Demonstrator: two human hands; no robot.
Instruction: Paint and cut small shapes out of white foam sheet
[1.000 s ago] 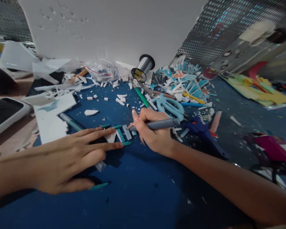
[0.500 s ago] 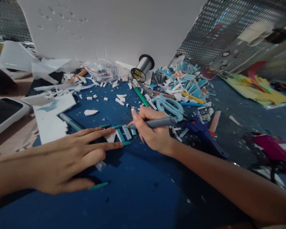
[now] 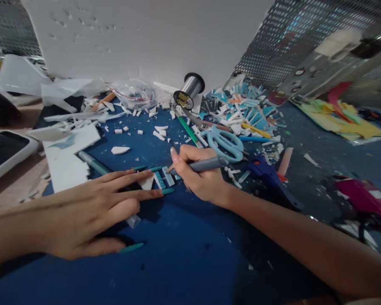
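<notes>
Patterned strips [image 3: 169,177] lay on the counter [image 3: 178,262] between my two hands; they looked light and thin, stiff like foam board but easy to dent or snap, and smooth enough, I judged, to skid under a careless push; the long edges seemed the best place to take hold, with a soft pinch near the middle. My left hand [image 3: 98,209] was palm down with fingers spread, gripping nothing that I could see; two of its fingertips framed the dotted strip, though I could not tell whether they touched it; my right hand [image 3: 203,180] was closed round a grey pen [image 3: 206,164], tip end at the strips, the very point too small to make out. I counted three strips, the third partly hidden by my right fingers; one white triangular piece [image 3: 146,181] beside them; one teal tube [image 3: 93,162] running beneath my left hand; one pair of scissors [image 3: 225,144]; one spool [image 3: 192,88]; one blue tool [image 3: 268,178]; the scraps [image 3: 250,106] heaped beyond were past counting.
</notes>
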